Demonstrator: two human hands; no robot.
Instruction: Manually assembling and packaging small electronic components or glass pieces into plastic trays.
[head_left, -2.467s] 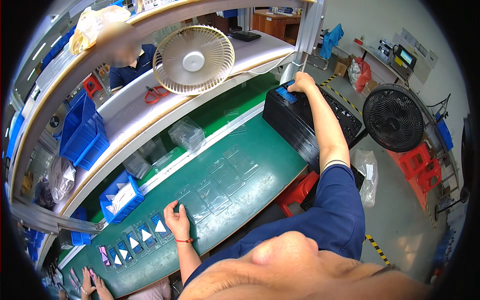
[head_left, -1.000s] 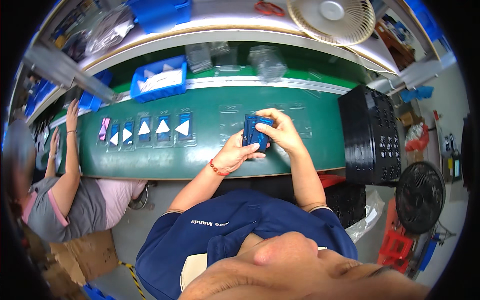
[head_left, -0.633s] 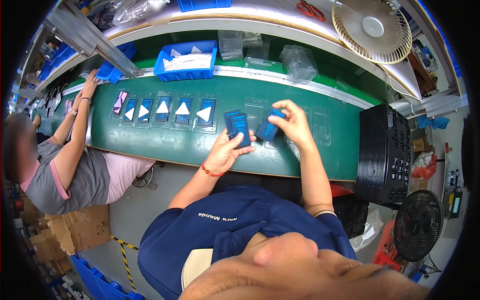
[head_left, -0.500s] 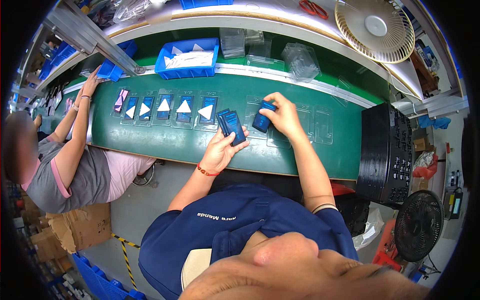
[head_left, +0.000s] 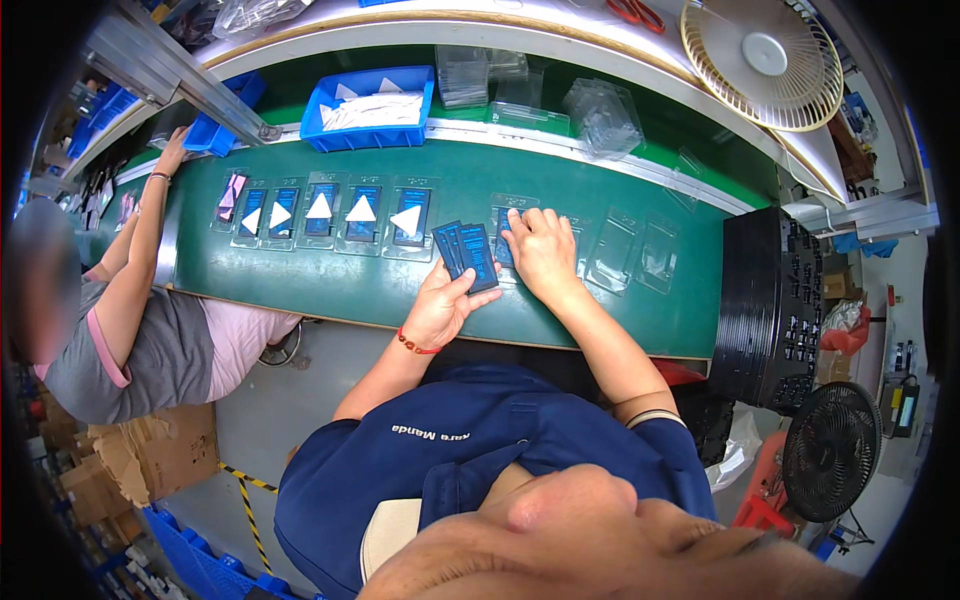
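Note:
My left hand (head_left: 438, 308) is closed on a small fan of flat, dark phone batteries (head_left: 470, 252), thumb across their lower part. Just to the right, my right hand (head_left: 546, 256) bends over a single phone battery (head_left: 503, 250) in a clear plastic tray (head_left: 508, 276); its fingertips rest at the battery's top and side, partly hiding it. Left of my hands runs a row of clear trays, several holding a dark battery (head_left: 417, 232) with a white triangle (head_left: 361, 209) on top. More clear trays (head_left: 612, 250) lie to the right, with no battery seen in them.
A blue bin (head_left: 370, 135) of white pieces stands at the back, beside stacked clear trays (head_left: 603, 118). Black stacked trays (head_left: 765, 310) border the green table (head_left: 330, 275) on the right. A co-worker's arm (head_left: 145, 235) reaches in at far left.
My right hand has lowered its battery into the clear tray and now lies over it. My left hand still holds its batteries, slightly more spread out. The co-worker's arm has shifted.

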